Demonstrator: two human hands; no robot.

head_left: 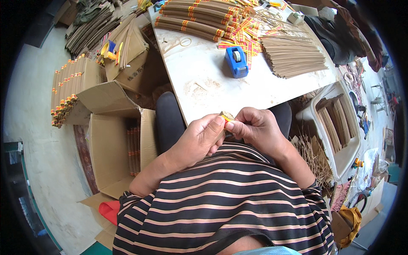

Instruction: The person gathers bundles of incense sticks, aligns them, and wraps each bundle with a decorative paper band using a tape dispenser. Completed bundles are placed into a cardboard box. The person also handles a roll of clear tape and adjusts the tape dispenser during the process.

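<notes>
Close to my striped shirt, my left hand (pixel 199 136) is wrapped round a bundle of incense sticks (pixel 228 114), seen nearly end-on. A yellow and red paper label (pixel 226 119) lies round the bundle near its end. The thumb and fingers of my right hand (pixel 261 129) are closed on that label from the right, with the thumb against it. Most of the bundle's length is hidden by my hands. Beyond them on the white table (pixel 204 97) stands a blue tape dispenser (pixel 236 62).
Loose incense sticks (pixel 293 55), scattered labels (pixel 250 32) and finished bundles (pixel 191 25) lie across the table's far side. At left stand an open cardboard box (pixel 106 148) holding bundles and a stack of labelled bundles (pixel 68 91). A white tub (pixel 340 159) with sticks is at right.
</notes>
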